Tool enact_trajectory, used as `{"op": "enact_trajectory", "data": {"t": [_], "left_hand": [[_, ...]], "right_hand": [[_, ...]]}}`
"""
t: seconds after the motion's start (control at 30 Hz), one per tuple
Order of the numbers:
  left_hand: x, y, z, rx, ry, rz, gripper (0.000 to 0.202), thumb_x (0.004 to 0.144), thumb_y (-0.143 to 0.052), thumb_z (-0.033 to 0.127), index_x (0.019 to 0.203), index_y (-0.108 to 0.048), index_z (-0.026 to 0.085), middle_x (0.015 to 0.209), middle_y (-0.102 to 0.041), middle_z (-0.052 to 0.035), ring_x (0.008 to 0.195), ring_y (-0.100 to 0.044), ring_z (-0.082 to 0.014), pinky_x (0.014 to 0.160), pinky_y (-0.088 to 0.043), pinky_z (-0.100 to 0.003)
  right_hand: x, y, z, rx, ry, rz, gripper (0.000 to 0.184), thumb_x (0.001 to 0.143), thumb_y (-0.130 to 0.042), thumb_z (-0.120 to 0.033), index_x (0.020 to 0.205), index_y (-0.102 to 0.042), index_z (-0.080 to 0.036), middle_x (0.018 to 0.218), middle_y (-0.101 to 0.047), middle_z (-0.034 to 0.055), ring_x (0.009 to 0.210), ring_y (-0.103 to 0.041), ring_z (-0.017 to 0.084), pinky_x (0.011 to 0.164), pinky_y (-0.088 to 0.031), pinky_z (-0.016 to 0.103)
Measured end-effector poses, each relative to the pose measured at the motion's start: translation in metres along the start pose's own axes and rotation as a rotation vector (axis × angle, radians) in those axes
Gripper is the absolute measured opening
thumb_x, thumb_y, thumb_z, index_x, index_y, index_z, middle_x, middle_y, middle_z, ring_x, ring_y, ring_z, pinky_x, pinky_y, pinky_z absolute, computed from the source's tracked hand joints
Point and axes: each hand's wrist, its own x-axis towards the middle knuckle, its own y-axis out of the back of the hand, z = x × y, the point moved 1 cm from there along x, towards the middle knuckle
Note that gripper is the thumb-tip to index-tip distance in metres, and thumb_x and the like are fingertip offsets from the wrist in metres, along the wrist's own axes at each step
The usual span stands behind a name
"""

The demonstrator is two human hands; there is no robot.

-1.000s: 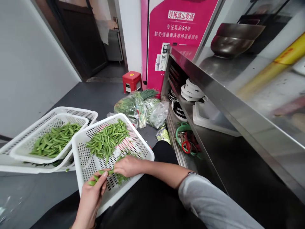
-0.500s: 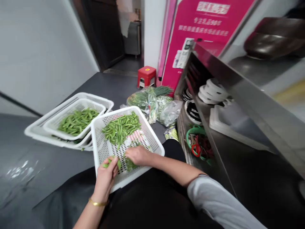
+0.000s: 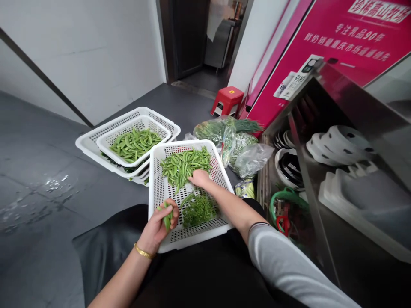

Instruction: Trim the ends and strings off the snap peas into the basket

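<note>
A white perforated plastic basket [image 3: 151,184] rests on my lap. In its far half lies a pile of green pea pods [image 3: 184,164], and nearer me is a heap of thin green trimmings [image 3: 201,210]. My left hand [image 3: 158,226] is curled around a few pea pods [image 3: 167,220] over the basket's near left side. Reaching across the basket, my right hand [image 3: 201,178] has its fingers drawn together at the pile's near right edge. What lies between those fingertips is hidden.
To the left, a smaller basket of pods [image 3: 135,145] sits within larger stacked baskets [image 3: 80,143]. Bagged greens [image 3: 224,132] lie beyond my basket, with a red stool [image 3: 228,100] behind. A metal shelf [image 3: 308,162] with dishes stands right. The floor [image 3: 58,184] is wet at left.
My right hand has moved away from the trimmings, forward to the pod pile, uncovering the heap. My left hand still holds pods. The view has turned left.
</note>
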Motion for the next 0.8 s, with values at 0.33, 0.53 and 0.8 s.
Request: {"op": "enact_trajectory", "data": {"t": [0.33, 0.53, 0.8], "left_hand": [[0.015, 0.007, -0.007, 0.295, 0.038, 0.260, 0.036, 0.064, -0.075, 0.035, 0.088, -0.061, 0.012, 0.047, -0.045, 0.0071, 0.031, -0.028, -0.0020, 0.031, -0.018, -0.015], [0.018, -0.007, -0.017, 0.441, -0.032, 0.233, 0.034, 0.063, -0.076, 0.039, 0.075, -0.060, 0.012, 0.039, -0.042, 0.0074, 0.030, -0.028, -0.0025, 0.031, -0.019, -0.015], [0.001, -0.022, -0.023, 0.356, 0.114, 0.153, 0.032, 0.056, -0.080, 0.033, 0.065, -0.057, 0.012, 0.041, -0.040, 0.0068, 0.031, -0.028, -0.0020, 0.030, -0.019, -0.014]], "right_hand": [[-0.049, -0.004, 0.013, 0.169, 0.101, -0.067, 0.036, 0.090, -0.042, -0.032, 0.080, -0.069, -0.011, 0.062, -0.065, 0.0033, 0.057, -0.057, 0.010, 0.058, -0.037, 0.019], [-0.129, -0.024, -0.006, 0.149, 0.594, -0.005, 0.027, 0.085, -0.053, -0.029, 0.065, -0.062, -0.014, 0.060, -0.060, -0.0011, 0.056, -0.050, 0.008, 0.054, -0.029, 0.020], [-0.162, -0.034, -0.016, -0.038, 0.928, 0.493, 0.028, 0.094, -0.037, -0.033, 0.077, -0.053, -0.016, 0.071, -0.061, 0.0027, 0.069, -0.058, 0.011, 0.057, -0.037, 0.021]]}}
